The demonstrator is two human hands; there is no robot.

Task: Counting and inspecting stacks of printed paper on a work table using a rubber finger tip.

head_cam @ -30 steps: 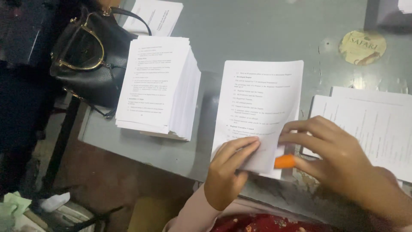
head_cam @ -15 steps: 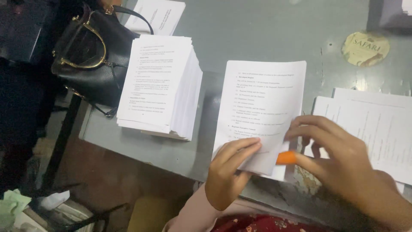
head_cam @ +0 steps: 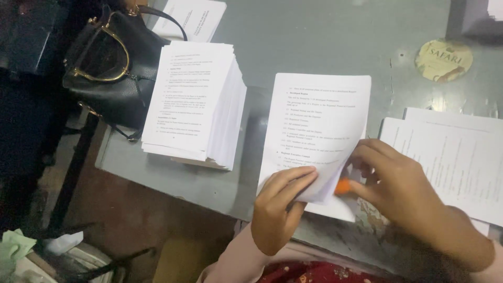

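Observation:
A thin set of printed white sheets (head_cam: 314,131) lies on the grey table (head_cam: 325,36) in front of me. My left hand (head_cam: 277,209) pinches its lower left corner, thumb under and fingers on top, bending the paper up. My right hand (head_cam: 403,188) rests on the lower right corner and holds a small orange object (head_cam: 342,186) between its fingers, mostly hidden by the paper and fingers.
A thick stack of printed pages (head_cam: 196,102) stands to the left, beside a black handbag (head_cam: 112,68) with gold trim at the table's corner. More printed sheets (head_cam: 456,157) lie at right. A round coaster (head_cam: 443,59) sits far right. The floor lies beyond the left edge.
My left hand has bent the lower corner of the sheets further up. My right hand has shifted slightly over the corner with the orange object.

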